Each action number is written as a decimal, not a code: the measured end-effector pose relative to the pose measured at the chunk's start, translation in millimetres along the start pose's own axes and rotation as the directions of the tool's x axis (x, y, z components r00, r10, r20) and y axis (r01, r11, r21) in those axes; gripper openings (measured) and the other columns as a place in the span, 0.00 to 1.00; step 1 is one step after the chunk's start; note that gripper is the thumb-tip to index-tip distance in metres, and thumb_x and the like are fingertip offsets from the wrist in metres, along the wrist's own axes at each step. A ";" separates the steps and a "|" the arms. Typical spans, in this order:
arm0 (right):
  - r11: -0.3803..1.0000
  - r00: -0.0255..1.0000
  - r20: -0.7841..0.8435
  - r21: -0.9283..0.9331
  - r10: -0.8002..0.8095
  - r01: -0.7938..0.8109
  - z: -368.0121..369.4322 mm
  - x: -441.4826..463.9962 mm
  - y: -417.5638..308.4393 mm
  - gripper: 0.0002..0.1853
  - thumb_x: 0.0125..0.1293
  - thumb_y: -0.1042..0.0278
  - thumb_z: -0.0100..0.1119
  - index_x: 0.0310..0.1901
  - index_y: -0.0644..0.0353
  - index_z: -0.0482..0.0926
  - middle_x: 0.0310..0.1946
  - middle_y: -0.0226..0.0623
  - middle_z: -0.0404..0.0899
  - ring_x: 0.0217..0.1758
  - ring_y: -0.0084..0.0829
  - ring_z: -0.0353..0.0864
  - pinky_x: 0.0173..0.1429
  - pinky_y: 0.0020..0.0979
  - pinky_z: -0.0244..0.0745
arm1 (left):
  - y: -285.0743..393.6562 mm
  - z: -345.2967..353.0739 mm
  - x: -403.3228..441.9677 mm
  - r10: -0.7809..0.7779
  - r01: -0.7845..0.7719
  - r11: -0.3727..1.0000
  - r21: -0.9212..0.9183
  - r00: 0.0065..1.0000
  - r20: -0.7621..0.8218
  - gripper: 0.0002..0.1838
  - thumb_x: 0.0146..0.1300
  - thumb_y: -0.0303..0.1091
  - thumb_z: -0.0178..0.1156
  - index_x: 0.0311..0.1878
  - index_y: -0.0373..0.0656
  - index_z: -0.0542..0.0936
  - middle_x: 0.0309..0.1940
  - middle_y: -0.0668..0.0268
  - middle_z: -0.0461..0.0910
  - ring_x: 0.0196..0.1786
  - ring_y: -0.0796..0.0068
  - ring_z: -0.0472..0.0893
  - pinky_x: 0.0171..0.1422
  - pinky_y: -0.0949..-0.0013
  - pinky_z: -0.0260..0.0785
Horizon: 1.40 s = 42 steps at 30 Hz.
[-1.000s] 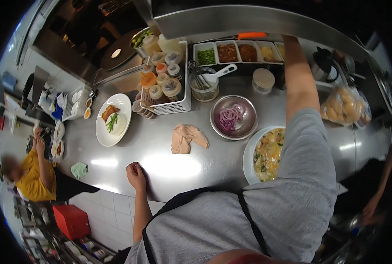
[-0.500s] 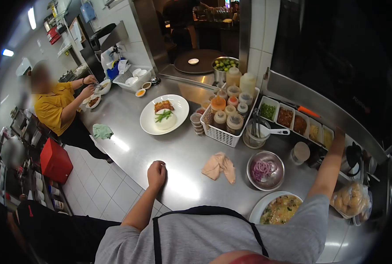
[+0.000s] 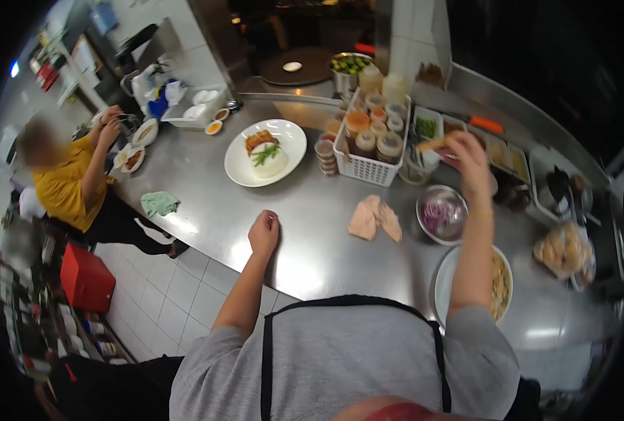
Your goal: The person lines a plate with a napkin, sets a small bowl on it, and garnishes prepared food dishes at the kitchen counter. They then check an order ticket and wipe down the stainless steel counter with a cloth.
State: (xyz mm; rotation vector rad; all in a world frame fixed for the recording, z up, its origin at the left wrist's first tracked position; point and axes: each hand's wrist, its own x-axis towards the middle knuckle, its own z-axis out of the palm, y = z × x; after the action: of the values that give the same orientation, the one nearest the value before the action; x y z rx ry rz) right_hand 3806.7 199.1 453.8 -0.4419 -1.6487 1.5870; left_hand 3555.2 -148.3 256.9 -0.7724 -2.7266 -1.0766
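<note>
My left hand (image 3: 263, 232) rests on the steel counter (image 3: 207, 168), its fingers curled closed with nothing visible in them. My right hand (image 3: 466, 156) is raised over the onion bowl and the container of utensils, its fingers pinched on a small tan piece (image 3: 432, 144). Below it is a metal bowl (image 3: 444, 216) with sliced purple onion. Partly covered by my right forearm, a white plate (image 3: 501, 284) of mixed food sits nearer me. A peach cloth (image 3: 374, 218) lies left of the bowl. A white oval plate (image 3: 266, 153) holds rice, browned food and green beans.
A white basket of bottles (image 3: 368, 168) stands at the back, beside topping trays (image 3: 519, 161). Bagged buns (image 3: 563, 249) sit at the right. A green cloth (image 3: 160, 203) lies at the left. A person in yellow (image 3: 66, 182) stands beyond the counter's left end.
My right hand has come back from the topping trays toward the left, now with a tan piece in its fingers. The view has shifted. My left hand stays closed on the counter.
</note>
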 end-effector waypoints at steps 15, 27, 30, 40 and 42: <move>0.491 0.666 0.677 -0.485 -0.313 0.723 276.1 6.7 129.9 0.04 0.58 0.69 0.55 0.35 0.56 0.74 0.31 0.39 0.76 0.37 0.42 0.77 0.40 0.38 0.71 | -25.4 -9.7 16.5 0.036 -0.014 0.970 -0.243 0.996 0.086 0.06 0.59 0.35 0.55 0.37 0.44 0.76 0.26 0.58 0.77 0.30 0.59 0.78 0.35 0.62 0.69; 0.616 0.800 0.596 -0.606 -0.068 0.503 269.4 -46.4 168.3 0.34 0.52 0.68 0.63 0.61 0.56 0.59 0.66 0.43 0.56 0.59 0.48 0.67 0.60 0.40 0.65 | -32.8 -4.5 68.9 -0.297 0.399 0.438 -0.806 0.910 0.290 0.19 0.67 0.40 0.50 0.55 0.39 0.64 0.41 0.64 0.72 0.31 0.73 0.74 0.39 0.70 0.71; 0.624 0.751 0.660 -0.586 -0.002 0.517 239.9 -109.1 188.7 0.29 0.56 0.65 0.60 0.59 0.55 0.63 0.64 0.41 0.59 0.66 0.43 0.60 0.66 0.44 0.57 | -29.4 -6.1 98.0 -0.329 0.564 0.238 -0.790 0.813 0.481 0.18 0.70 0.40 0.43 0.55 0.36 0.63 0.44 0.59 0.72 0.42 0.69 0.75 0.47 0.67 0.73; 0.632 0.689 0.720 -0.574 0.087 0.520 185.4 -189.2 152.8 0.15 0.64 0.58 0.52 0.50 0.53 0.72 0.58 0.34 0.67 0.66 0.34 0.60 0.70 0.45 0.51 | -29.0 15.7 163.4 -0.262 0.553 0.105 -0.827 0.817 0.513 0.16 0.69 0.28 0.39 0.59 0.34 0.61 0.51 0.56 0.70 0.52 0.66 0.73 0.59 0.57 0.68; 0.643 0.683 0.728 -0.550 0.056 0.533 186.5 -186.1 153.7 0.14 0.64 0.59 0.53 0.48 0.54 0.73 0.55 0.33 0.69 0.64 0.34 0.63 0.68 0.43 0.53 | -24.4 11.3 170.5 -0.257 0.586 0.250 -0.770 0.807 0.531 0.20 0.69 0.29 0.40 0.64 0.41 0.58 0.60 0.60 0.63 0.60 0.68 0.67 0.65 0.47 0.58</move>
State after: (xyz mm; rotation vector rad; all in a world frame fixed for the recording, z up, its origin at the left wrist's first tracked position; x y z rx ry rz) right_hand 3746.2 -37.0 270.3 0.0744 -2.8210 0.7862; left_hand 3396.6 -84.8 281.3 -0.1491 -2.3391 -3.0035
